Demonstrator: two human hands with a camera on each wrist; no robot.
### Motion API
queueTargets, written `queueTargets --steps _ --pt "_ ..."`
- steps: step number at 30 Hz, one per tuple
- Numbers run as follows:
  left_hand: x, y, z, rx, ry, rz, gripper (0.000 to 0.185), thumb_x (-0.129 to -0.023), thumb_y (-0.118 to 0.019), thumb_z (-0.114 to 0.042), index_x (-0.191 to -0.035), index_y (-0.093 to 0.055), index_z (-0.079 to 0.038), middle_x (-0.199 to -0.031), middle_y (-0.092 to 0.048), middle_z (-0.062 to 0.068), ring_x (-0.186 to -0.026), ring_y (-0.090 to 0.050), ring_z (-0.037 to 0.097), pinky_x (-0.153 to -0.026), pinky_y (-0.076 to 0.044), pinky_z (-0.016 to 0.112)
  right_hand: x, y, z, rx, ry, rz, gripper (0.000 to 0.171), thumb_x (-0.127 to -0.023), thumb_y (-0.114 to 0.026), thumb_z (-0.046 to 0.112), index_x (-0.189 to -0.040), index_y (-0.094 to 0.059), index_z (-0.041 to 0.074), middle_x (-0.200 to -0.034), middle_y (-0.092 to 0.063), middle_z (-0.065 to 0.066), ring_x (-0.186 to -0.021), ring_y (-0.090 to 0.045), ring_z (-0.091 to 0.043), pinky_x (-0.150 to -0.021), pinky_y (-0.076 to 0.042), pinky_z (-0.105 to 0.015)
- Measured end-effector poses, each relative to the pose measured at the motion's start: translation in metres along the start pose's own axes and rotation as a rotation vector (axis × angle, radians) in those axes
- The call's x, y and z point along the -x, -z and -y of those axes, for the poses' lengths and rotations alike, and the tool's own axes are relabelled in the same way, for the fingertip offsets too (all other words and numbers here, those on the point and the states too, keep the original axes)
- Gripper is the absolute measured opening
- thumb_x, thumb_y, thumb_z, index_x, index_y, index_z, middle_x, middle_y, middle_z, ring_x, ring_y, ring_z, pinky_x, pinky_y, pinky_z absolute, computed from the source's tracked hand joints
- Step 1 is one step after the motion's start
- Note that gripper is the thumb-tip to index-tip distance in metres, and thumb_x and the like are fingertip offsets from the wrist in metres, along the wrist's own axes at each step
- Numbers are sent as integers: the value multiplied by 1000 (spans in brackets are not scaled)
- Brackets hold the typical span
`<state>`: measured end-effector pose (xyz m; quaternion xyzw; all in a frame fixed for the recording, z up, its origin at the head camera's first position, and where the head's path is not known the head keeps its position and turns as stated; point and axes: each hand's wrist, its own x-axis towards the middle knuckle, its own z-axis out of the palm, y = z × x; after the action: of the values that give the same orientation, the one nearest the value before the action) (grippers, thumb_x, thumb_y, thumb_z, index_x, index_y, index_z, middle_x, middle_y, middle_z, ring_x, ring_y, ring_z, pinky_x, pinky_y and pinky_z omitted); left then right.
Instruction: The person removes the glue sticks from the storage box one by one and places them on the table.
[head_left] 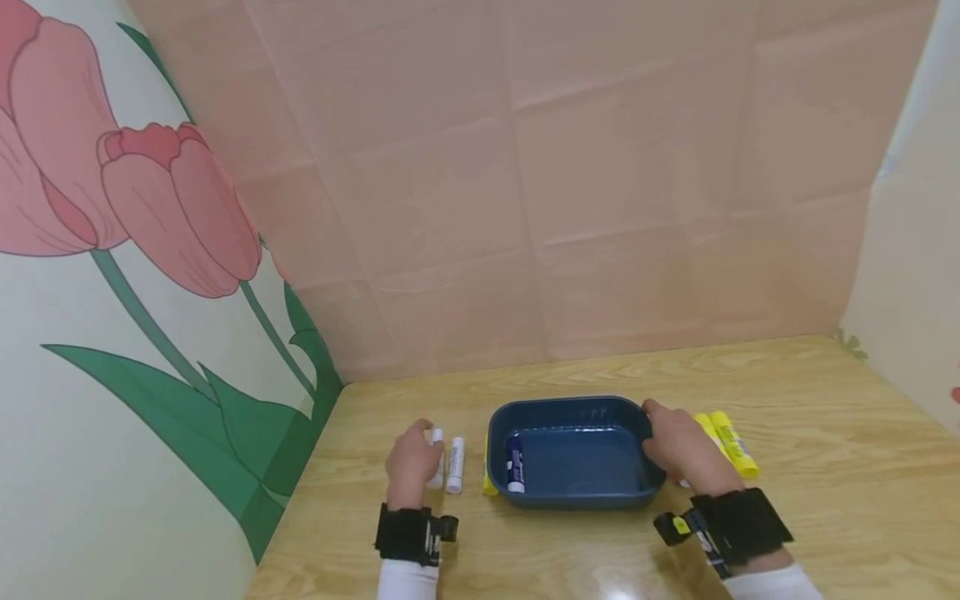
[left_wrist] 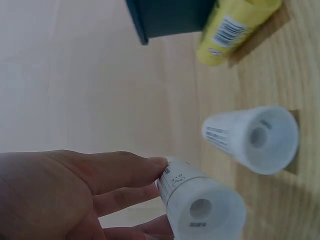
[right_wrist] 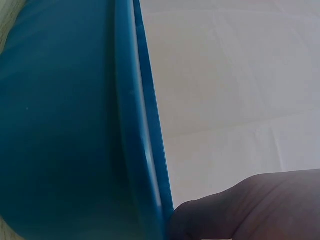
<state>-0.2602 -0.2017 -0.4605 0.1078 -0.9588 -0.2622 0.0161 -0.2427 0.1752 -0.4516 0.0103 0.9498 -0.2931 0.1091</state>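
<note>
Tray (head_left: pixel 570 408) sits mid-table, with bare wood open beyond the fingertips. Right hand (head_left: pixel 678 446) grips its right rim; the right wrist view shows a digit pressed against that edge. Two yellow sticks (head_left: pixel 729 442) lie just outside that hand. Inside the tray, one blue stick (head_left: pixel 514 463) lies by the left wall. Left hand (head_left: pixel 411 461) pinches a white stick (left_wrist: pixel 200 205), fingers lightly curled; a second white stick (left_wrist: pixel 250 137) lies just beside. Left wrist view alone shows the third yellow stick's (left_wrist: pixel 232 27) barcode by the tray corner.

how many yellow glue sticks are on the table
3 show: two yellow sticks lie right of the blue tray, behind the right hand; one at the tray's left edge. Others may be hidden.
</note>
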Motion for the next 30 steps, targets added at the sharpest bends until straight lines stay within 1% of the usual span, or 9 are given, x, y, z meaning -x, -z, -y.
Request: queueTargets --steps 4,6,11,13,17,20,22,27,30 --pt "-3 -8 4 -3 41 33 41 -93 -66 -21 -132 -60 -8 -111 -69 17 -72 -59 24 -60 -44 36 0 -1 -1 -2 -4 0 61 -90 -56 -1 -144 -31 -13 -118 -51 -41 -64 -60 -24 -47 -51 -29" --pt "-4 -11 5 -6 51 36 40 -93 -66 -21 -130 -61 -8 -113 -69 18 -78 -61 25 -64 -46 38 0 -2 -1 -3 -8 3 61 -90 -56 -1 -145 -31 -13 -119 -51 -41 -63 -60 -24 -47 -51 -28" --pt "-5 -19 9 0 45 25 37 -93 -65 -20 -127 -63 -6 -115 -69 18 -89 -64 29 -73 -50 47 -1 -2 -2 -1 -13 1 61 -90 -56 -1 -144 -31 -13 -120 -51 -41 -66 -61 -25 -47 -51 -29" --pt "-6 -21 10 5 46 28 36 -93 -65 -21 -126 -63 -6 -114 -69 17 -89 -63 29 -74 -49 48 -1 -1 -1 -2 -13 1 61 -90 -57 -1 -144 -32 -13 -120 -51 -41 -68 -61 -26 -47 -51 -28" --pt "-8 -25 12 7 50 41 36 -93 -65 -22 -126 -63 -7 -113 -69 16 -85 -61 27 -71 -49 46 -1 -1 -1 -2 -11 0 60 -90 -57 0 -143 -33 -13 -119 -51 -41 -70 -61 -26 -47 -51 -28" --pt "-9 -26 13 10 52 57 37 -94 -64 -22 -128 -62 -7 -116 -68 16 -85 -61 27 -72 -48 45 -1 0 0 -2 -13 3 60 -90 -57 -1 -143 -33 -13 -120 -50 -41 -72 -61 -28 -47 -51 -29" --pt "-10 -27 13 16 50 67 38 -95 -63 -23 -129 -62 -7 -119 -68 17 -87 -62 28 -75 -49 47 -1 0 0 -2 -16 4 60 -90 -58 -1 -144 -32 -13 -121 -50 -41 -72 -61 -27 -48 -51 -28" --pt "-10 -27 11 31 45 73 41 -98 -59 -24 -134 -59 -6 -127 -65 20 -95 -62 31 -85 -49 54 -1 0 0 -3 -18 10 62 -90 -57 0 -145 -31 -13 -119 -50 -41 -65 -60 -25 -47 -51 -28" --pt "-10 -26 10 33 49 73 42 -98 -59 -25 -135 -58 -6 -128 -64 21 -96 -62 32 -87 -48 55 -1 0 0 -1 -14 10 61 -90 -57 -1 -144 -31 -13 -116 -51 -40 -63 -60 -24 -47 -51 -29"
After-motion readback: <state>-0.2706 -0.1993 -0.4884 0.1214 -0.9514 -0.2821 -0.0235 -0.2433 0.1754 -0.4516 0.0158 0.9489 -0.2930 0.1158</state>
